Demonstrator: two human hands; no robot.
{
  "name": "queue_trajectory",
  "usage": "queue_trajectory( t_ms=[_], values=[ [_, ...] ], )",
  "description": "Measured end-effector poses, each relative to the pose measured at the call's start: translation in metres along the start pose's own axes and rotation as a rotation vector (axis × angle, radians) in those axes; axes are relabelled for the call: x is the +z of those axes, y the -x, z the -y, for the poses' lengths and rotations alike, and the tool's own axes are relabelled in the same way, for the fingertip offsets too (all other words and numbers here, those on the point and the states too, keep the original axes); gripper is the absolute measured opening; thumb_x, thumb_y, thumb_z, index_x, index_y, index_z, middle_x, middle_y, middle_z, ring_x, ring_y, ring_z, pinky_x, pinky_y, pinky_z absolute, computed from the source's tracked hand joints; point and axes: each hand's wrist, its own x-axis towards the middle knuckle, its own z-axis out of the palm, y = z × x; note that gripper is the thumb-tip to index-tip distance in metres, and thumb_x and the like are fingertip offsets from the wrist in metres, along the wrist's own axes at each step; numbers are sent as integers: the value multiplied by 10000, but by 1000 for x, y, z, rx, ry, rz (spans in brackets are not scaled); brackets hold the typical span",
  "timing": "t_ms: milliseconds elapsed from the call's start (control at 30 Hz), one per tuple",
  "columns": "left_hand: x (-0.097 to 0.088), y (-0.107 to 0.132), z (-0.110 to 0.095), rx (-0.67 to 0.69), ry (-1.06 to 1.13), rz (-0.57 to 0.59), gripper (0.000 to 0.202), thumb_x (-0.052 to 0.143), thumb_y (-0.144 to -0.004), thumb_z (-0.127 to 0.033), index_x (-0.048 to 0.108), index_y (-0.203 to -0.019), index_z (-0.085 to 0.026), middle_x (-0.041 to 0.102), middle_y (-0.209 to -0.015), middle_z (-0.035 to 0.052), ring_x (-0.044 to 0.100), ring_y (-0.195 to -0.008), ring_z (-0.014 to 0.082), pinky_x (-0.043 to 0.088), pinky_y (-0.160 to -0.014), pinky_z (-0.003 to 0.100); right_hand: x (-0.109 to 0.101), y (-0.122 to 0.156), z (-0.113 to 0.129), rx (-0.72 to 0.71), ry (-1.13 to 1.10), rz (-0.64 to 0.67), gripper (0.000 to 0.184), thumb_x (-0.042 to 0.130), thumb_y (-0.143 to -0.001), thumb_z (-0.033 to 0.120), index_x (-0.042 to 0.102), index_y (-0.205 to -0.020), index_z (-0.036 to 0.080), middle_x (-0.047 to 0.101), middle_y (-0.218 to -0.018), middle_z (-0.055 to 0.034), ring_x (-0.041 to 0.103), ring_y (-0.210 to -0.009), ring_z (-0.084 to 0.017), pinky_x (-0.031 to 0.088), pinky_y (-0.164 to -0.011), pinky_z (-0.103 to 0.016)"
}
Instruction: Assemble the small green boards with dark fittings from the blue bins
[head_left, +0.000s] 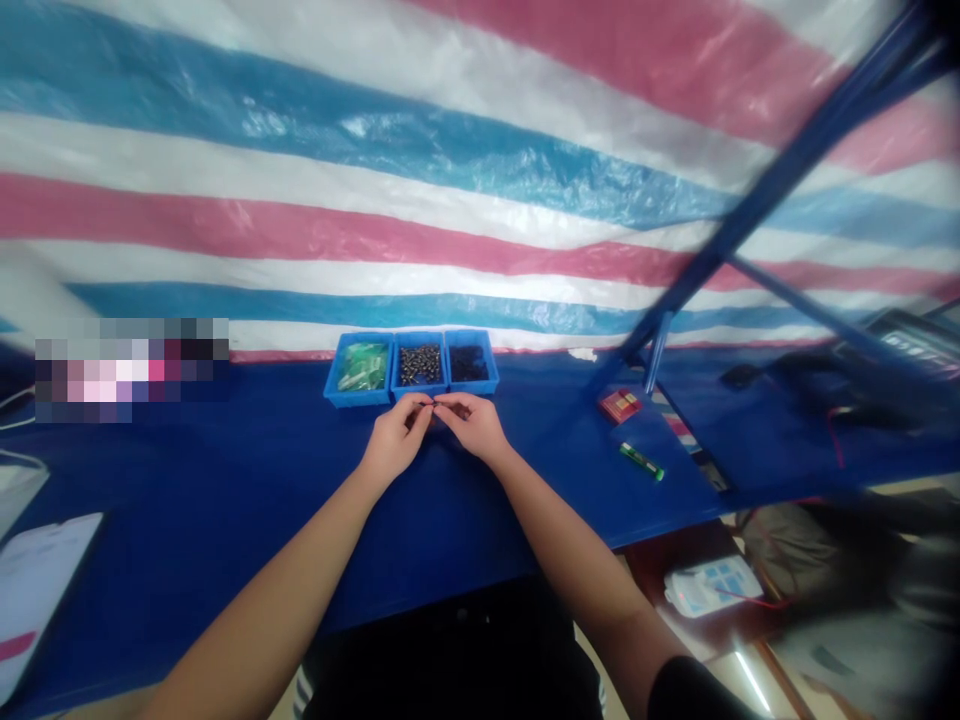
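Note:
My left hand (397, 435) and my right hand (474, 425) meet fingertip to fingertip over the blue table (225, 500), just in front of three small blue trays. Both hands are pinched on a tiny dark part (433, 405) held between them; I cannot make out what it is. The left tray (361, 368) holds greenish clear pieces. Small dark metallic parts fill the middle tray (419, 365), and the right tray (470, 362) holds black parts.
A red packet (619, 404) and a green stick-shaped item (641, 461) lie to the right. Blue metal struts (750, 220) cross the right side. A striped tarp (450, 150) hangs behind. White paper (37, 590) lies at the left edge. A white device (709, 585) sits below the table at the right.

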Motion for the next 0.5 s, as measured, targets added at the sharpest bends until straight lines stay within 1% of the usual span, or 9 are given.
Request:
queue_trajectory(
  t_ms=[167, 333, 400, 500],
  values=[
    [-1, -1, 0, 16, -29, 10, 296, 460, -923, -456, 579, -1007, -198, 683, -788, 17, 653, -709, 154, 506, -705, 256, 1, 0, -2, 24, -14, 7, 271, 687, -786, 365, 731, -985, 188, 744, -931, -62, 702, -807, -185, 567, -799, -316],
    [-3, -2, -3, 9, -69, 35, 281, 425, -941, -438, 570, -943, -197, 655, -726, -1, 630, -670, 145, 482, -684, 251, 3, 1, -4, 15, -48, 28, 281, 702, -768, 347, 720, -991, 177, 741, -903, -61, 701, -784, -177, 569, -786, -309],
    [-3, -1, -3, 1, -51, 36, 283, 430, -937, -442, 572, -954, -198, 661, -740, 4, 633, -683, 150, 486, -691, 254, 3, 0, -3, 12, -33, 17, 267, 691, -777, 342, 722, -987, 180, 741, -904, -59, 700, -785, -175, 568, -790, -309],
    [-2, -1, -1, -7, -16, 33, 288, 456, -925, -450, 570, -1024, -205, 675, -787, 11, 643, -709, 155, 495, -704, 259, 2, -1, 0, 11, -22, -4, 252, 686, -782, 346, 727, -970, 183, 743, -909, -60, 700, -802, -179, 568, -801, -314]
  ],
)
